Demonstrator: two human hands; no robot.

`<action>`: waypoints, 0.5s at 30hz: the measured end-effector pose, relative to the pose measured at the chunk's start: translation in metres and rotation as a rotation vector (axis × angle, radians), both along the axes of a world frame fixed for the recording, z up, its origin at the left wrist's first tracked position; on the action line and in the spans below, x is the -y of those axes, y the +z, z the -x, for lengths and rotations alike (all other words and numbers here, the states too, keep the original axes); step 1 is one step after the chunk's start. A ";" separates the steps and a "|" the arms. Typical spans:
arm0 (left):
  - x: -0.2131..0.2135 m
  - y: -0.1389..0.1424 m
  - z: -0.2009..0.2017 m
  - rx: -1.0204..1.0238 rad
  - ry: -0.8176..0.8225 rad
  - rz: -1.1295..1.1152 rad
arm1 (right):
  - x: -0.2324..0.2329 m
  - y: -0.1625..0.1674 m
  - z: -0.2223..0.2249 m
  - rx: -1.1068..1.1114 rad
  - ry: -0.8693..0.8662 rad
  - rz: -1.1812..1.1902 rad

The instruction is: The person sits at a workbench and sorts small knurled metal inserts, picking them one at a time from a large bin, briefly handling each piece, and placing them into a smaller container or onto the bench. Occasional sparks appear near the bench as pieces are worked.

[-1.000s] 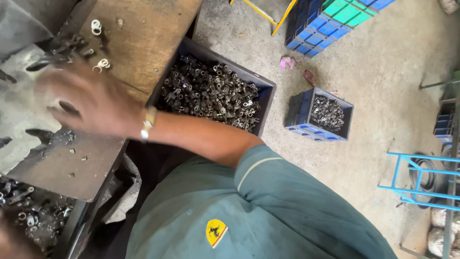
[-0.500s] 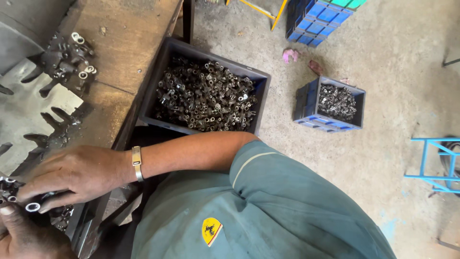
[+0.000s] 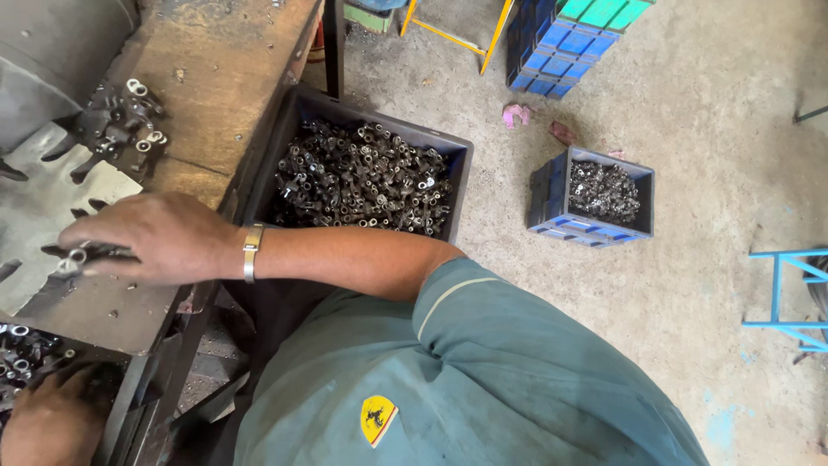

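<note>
right hand pinching small metal fittings over slotted plate at workbench left edge | left hand bottom-left corner, grip unclear

Worn rough wood bench top, dull grey slotted metal plate, dark plastic crate of glinting metal fittings.

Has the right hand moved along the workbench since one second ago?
Yes. The right hand first lay farther up the notched metal plate, dropped to the near bench edge, and now rests on the plate again.

Daylit concrete floor beside a worn wooden bench, with blue plastic crates stacked.
</note>
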State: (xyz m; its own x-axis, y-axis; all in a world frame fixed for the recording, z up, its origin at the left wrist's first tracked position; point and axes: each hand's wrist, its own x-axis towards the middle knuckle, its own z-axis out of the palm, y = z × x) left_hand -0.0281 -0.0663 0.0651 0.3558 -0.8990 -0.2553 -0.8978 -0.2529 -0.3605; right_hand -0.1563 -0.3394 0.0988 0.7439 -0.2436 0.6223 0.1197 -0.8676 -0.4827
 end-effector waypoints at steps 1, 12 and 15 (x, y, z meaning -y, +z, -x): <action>0.001 0.002 -0.001 0.050 -0.087 -0.103 | 0.003 0.003 0.000 0.008 -0.021 -0.002; -0.019 -0.019 -0.004 -0.050 0.343 0.091 | 0.025 0.008 -0.008 -0.023 -0.080 0.020; -0.030 -0.030 -0.006 -0.005 0.276 0.175 | 0.026 0.001 -0.012 -0.057 -0.096 0.011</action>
State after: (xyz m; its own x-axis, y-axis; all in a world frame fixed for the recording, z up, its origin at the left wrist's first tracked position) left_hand -0.0217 -0.0365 0.0354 0.5910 -0.7995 -0.1075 -0.7886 -0.5444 -0.2859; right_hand -0.1443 -0.3652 0.0995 0.7515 -0.3086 0.5831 0.0089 -0.8790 -0.4767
